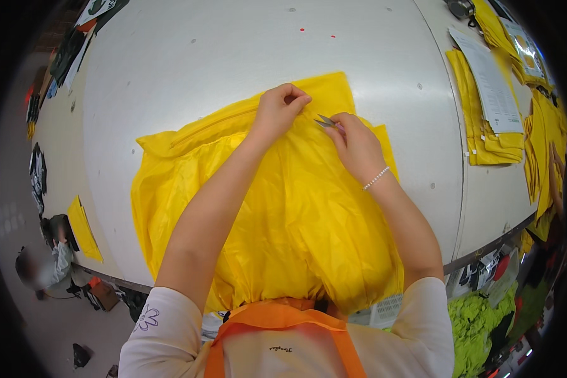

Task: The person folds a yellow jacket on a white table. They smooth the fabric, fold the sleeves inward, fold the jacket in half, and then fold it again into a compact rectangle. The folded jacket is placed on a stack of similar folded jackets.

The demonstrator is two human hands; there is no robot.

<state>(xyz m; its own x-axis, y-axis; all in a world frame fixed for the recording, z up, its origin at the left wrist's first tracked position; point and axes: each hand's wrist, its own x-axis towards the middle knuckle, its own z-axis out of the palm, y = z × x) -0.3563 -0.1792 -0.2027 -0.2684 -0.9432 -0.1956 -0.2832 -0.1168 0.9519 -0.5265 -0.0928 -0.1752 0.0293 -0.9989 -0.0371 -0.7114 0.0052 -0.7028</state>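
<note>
A yellow garment of thin, shiny fabric lies spread over the near part of the white table and hangs toward my body. My left hand is closed in a pinch at its far edge, beside a long seam; whether fabric or a thread sits between the fingertips is too small to make out. Just to the right, my right hand grips small thread snips. Their two pointed blades stand slightly apart over the fabric and point toward the left hand.
On the right of the white table lie folded yellow garments with a printed sheet on top. A yellow folded piece rests at the left edge. Lime-green fabric is heaped below the table at right. Another person is at far left.
</note>
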